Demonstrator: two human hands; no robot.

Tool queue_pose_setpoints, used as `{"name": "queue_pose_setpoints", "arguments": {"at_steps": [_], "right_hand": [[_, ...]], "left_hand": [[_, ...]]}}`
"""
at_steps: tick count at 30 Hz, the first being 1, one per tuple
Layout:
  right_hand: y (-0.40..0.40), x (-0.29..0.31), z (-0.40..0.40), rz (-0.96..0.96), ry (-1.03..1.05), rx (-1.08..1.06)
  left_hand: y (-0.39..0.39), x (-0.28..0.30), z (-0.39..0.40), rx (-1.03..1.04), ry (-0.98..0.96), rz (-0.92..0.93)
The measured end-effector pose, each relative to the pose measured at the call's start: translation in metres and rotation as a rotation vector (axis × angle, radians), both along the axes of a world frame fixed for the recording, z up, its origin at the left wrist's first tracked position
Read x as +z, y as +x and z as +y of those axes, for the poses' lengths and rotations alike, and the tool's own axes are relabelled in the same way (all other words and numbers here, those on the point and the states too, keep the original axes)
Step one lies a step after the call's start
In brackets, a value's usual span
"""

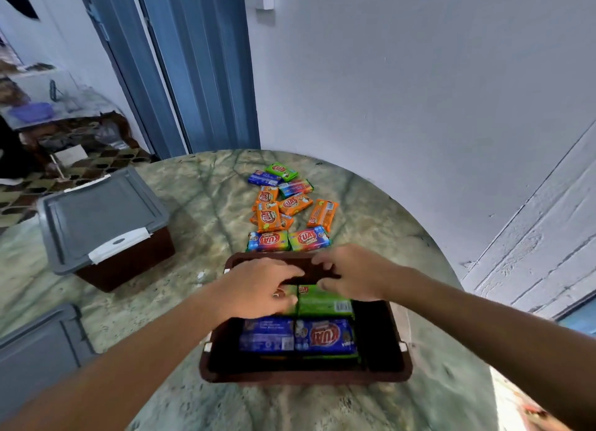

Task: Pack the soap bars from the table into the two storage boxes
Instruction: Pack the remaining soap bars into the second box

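An open brown storage box [306, 378] stands on the table right in front of me. Two blue soap bars [325, 335] lie side by side in its near half. Behind them lies a green soap bar [324, 301], and a second green bar beside it is mostly hidden under my left hand [258, 285], which grips it. My right hand [354, 272] is curled over the far end of the visible green bar, at the box's far wall. Several loose bars [280, 211], orange, blue, green and rainbow-coloured, lie in a heap just beyond the box.
A second brown box with a grey lid [100, 218] clipped shut sits at the left of the round marble table [200, 201]. A loose grey lid [35, 343] lies at the near left. A white wall curves behind the table on the right.
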State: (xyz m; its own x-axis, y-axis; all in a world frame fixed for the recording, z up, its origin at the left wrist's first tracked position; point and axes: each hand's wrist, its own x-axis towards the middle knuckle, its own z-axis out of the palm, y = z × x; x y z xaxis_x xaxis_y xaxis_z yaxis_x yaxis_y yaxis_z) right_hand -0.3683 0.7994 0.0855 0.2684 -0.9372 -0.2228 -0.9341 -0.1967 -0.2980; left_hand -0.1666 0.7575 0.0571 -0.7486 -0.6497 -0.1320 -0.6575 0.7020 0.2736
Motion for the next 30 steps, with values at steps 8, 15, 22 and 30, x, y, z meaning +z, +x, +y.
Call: {"name": "queue_pose_setpoints", "arguments": {"at_steps": [8,15,22,30], "right_hand": [[-0.03,0.023,-0.112,-0.067,-0.135,-0.021],[-0.028,-0.103,-0.205,0.134,0.076,0.101],[-0.025,-0.149,-0.225,0.4,-0.013,0.3],[-0.038,-0.146,-0.21,0.342,-0.055,0.256]], "left_hand": [[-0.006,0.013,-0.119,0.255,-0.109,-0.007],[-0.039,-0.08,-0.193,0.169,0.031,-0.303],[-0.043,-0.124,-0.218,0.19,0.0,-0.455],[-0.05,-0.117,-0.214,0.279,0.093,-0.39]]}}
